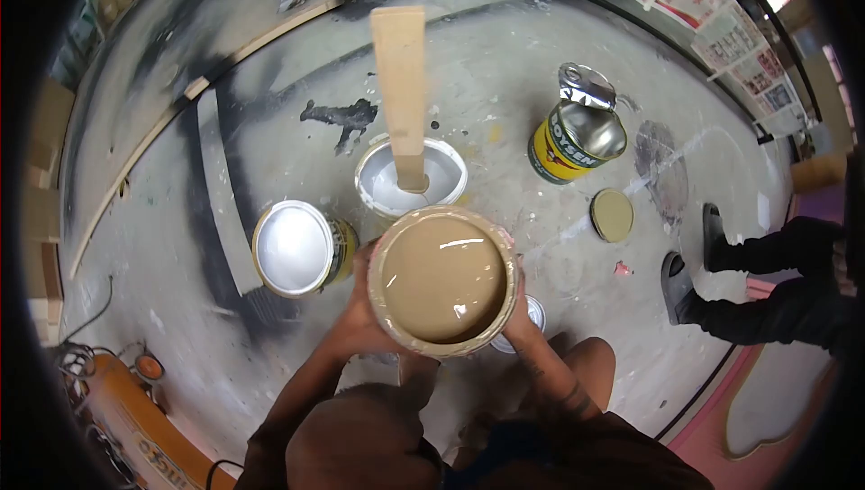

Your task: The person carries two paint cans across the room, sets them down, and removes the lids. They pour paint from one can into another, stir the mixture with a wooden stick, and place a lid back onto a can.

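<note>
Both my hands hold up a round can of tan paint point(441, 278), open at the top and nearly full. My left hand point(365, 310) grips its left side and my right hand point(523, 310) grips its right side. Just beyond it on the floor stands a white bucket of white paint point(432, 170) with a flat wooden stirring stick point(401, 85) standing in it. The stick's lower end is coated tan.
A yellow can of white paint point(297, 247) stands left. An opened, empty yellow can point(577, 139) with its lid bent back stands far right, a tan lid point(612, 214) near it. Another person's legs and shoes point(694, 265) are at right. An orange machine point(135, 418) sits lower left.
</note>
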Demonstrator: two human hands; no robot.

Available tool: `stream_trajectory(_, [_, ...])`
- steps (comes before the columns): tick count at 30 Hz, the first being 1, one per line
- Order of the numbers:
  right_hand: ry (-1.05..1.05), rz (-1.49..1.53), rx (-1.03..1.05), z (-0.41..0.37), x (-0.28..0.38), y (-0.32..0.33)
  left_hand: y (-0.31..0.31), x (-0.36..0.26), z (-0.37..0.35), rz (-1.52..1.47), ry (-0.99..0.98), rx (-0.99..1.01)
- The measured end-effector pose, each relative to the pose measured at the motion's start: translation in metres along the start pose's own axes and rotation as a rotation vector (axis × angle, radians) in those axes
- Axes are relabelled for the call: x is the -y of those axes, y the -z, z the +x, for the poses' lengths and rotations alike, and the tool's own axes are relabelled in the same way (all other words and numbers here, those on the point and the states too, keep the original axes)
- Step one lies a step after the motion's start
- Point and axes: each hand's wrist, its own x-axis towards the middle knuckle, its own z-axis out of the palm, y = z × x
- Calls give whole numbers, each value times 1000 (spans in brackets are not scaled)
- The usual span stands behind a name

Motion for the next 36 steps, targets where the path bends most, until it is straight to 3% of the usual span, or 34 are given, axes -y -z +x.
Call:
stream_trajectory(1, [197, -387, 97, 0, 8, -8, 8, 2, -3, 13, 0, 23])
stream_trajectory(2, [252, -473, 144, 1, 10, -11, 18, 4, -6, -26, 81, 56])
stream_trajectory(3, [251, -459, 123, 2, 7, -15, 26, 6, -10, -66, 167, 83])
stream_trajectory(5, [90, -87, 190, 2, 0, -21, 40, 30, -19, -23, 151, 103])
stream_trajectory(7, [111, -168, 207, 7, 9, -22, 45, 45, -27, 11, 139, 101])
stream_trajectory(9, [123, -276, 240, 8, 14, -24, 48, 53, -35, -102, 65, -109])
stream_trajectory(11, [142, -257, 243, 5, 13, -27, 65, 69, -50, -85, -11, -32])
stream_trajectory(13, [159, -375, 276, 5, 11, -27, 84, 107, -75, -179, 237, -48])
stream_trajectory(14, [158, -341, 286, 5, 13, -29, 110, 195, -115, -403, 593, -133])
stream_trajectory(15, [155, -329, 275, 2, 13, -32, 110, 160, -99, -392, 602, -125])
stream_trajectory(17, [152, -255, 253, 1, 14, -38, 104, 83, -72, -365, 373, 21])
stream_trajectory(18, [163, -201, 257, 3, 20, -42, 101, 73, -66, -399, 305, -37])
stream_trajectory(22, [105, -248, 296, 11, 21, -44, 108, 63, -55, -400, 280, -46])
stream_trajectory(25, [69, -217, 289, 17, 27, -48, 114, 52, -42, -471, 380, -45])
stream_trajectory(27, [21, -217, 236, 19, 28, -51, 124, 54, -40, -370, 335, 55])
stream_trajectory(31, [-20, -176, 199, 20, 32, -57, 124, 39, -28, -442, 298, 72])
stream_trajectory(33, [-44, -194, 155, 19, 30, -58, 116, 22, -17, -441, 394, -58])
stream_trajectory(36, [-40, -168, 134, 19, 28, -60, 120, 19, -16, -474, 482, -79])
